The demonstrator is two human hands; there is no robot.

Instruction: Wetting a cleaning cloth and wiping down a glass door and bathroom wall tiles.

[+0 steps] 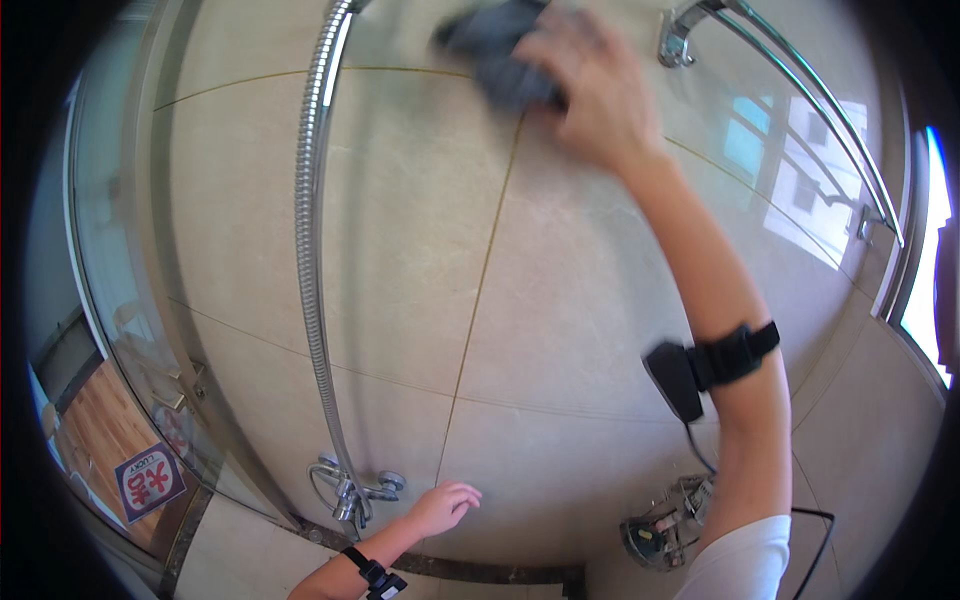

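Note:
High on the beige tiled wall [577, 300], my right hand [600, 90] presses a dark grey cloth [506, 56] against the tiles. Both are blurred, and part of the cloth lies behind my fingers. My left hand [448, 506] hangs low in front of the wall, with its fingers loosely bent and nothing visible in it. To its left is the chrome shower mixer tap [349, 495]. A ribbed metal shower hose [306, 202] runs upward from the tap beside a chrome rail. Each forearm wears a black strap with a small device [675, 379].
A chrome towel rack [802, 97] juts from the wall at upper right, near a bright window [930, 262]. Several items crowd a corner shelf [637, 551] beside my right elbow. At left stands a glass shower door [120, 247]; a printed mat [150, 481] lies beyond it.

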